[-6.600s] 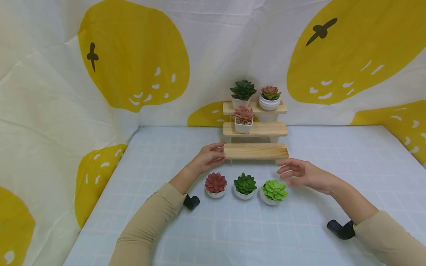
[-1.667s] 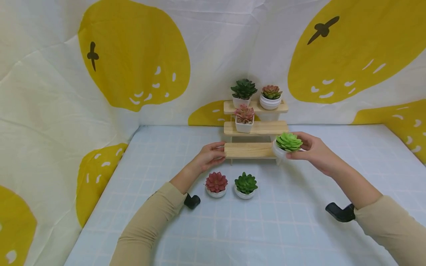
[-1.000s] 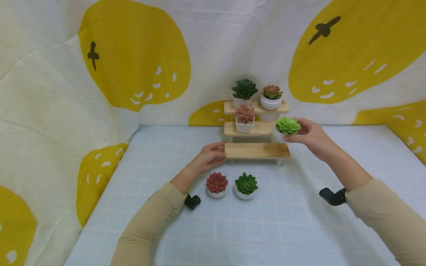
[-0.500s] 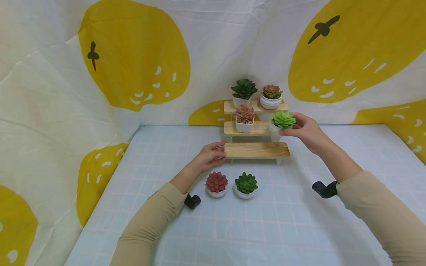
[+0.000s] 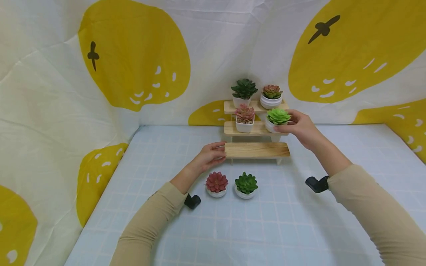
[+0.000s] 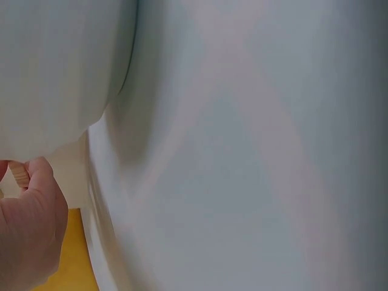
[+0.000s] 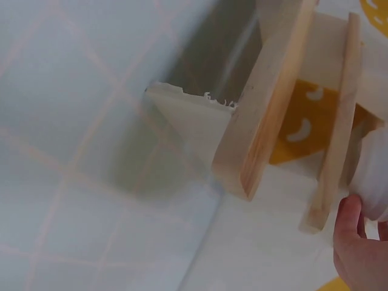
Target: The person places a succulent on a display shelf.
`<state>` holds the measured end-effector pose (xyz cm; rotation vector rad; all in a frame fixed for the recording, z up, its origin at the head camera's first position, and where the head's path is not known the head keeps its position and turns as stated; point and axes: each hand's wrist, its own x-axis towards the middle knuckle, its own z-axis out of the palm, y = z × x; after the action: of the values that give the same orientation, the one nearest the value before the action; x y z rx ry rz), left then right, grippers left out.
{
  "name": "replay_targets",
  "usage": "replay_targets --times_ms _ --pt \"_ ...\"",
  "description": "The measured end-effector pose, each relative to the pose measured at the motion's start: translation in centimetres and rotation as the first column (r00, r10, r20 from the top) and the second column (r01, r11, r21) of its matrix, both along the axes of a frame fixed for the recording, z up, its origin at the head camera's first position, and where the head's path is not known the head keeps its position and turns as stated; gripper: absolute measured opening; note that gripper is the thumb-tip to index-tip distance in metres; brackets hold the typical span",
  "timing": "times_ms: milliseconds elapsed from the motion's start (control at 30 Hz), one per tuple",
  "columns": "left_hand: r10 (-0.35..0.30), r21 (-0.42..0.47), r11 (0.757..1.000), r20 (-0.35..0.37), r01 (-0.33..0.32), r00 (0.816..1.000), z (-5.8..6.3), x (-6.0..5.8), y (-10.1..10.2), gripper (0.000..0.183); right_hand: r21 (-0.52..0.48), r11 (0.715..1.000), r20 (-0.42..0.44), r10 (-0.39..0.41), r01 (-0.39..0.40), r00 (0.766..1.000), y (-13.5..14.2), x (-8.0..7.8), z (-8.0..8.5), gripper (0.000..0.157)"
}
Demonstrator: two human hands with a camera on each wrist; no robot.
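Observation:
My right hand (image 5: 299, 126) grips the white pot of a light green succulent (image 5: 278, 116) at the right end of the stand's middle step. In the right wrist view the fingers (image 7: 347, 218) press against the pot's side (image 7: 371, 176), close over the wooden step. My left hand (image 5: 209, 157) pinches the left end of the lowest step of the three-step wooden plant stand (image 5: 257, 149). The left wrist view shows its fingers (image 6: 40, 176) on the step's edge (image 6: 20, 174). A pink succulent in a square white pot (image 5: 244, 125) stands left of the light green one.
On the top step stand a dark green succulent (image 5: 244, 88) and a reddish-green one (image 5: 271, 93). A red succulent (image 5: 216, 183) and a green succulent (image 5: 246, 184) stand on the checked tablecloth (image 5: 253, 232) before the stand. A patterned cloth (image 5: 216, 44) hangs behind.
The light green succulent was lifted from the tablecloth by my right hand, carried up past the lowest step, then left onto the middle step. The left hand stays at the stand's lowest step.

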<state>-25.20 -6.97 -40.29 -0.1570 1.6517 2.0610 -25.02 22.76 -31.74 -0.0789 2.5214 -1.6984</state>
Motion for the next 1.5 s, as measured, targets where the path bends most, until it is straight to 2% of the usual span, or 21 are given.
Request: replay_targets --times_ms 700,1133,1500 --pt "-0.004 0.003 1.0 -0.01 0.004 1.0 0.01 0.08 0.03 0.054 -0.01 1.0 0.008 -0.006 0.006 1.0 -0.49 -0.62 -0.38 0.068" --pt "-0.005 0.017 1.0 0.0 0.005 1.0 -0.07 -0.1 0.02 0.054 -0.012 0.999 -0.008 0.037 -0.037 0.999 -0.28 -0.72 -0.37 0.067" --pt "-0.002 0.008 1.0 0.005 0.002 1.0 -0.16 -0.19 0.03 0.054 -0.031 0.999 0.004 0.033 -0.033 0.999 -0.31 -0.73 -0.44 0.067"
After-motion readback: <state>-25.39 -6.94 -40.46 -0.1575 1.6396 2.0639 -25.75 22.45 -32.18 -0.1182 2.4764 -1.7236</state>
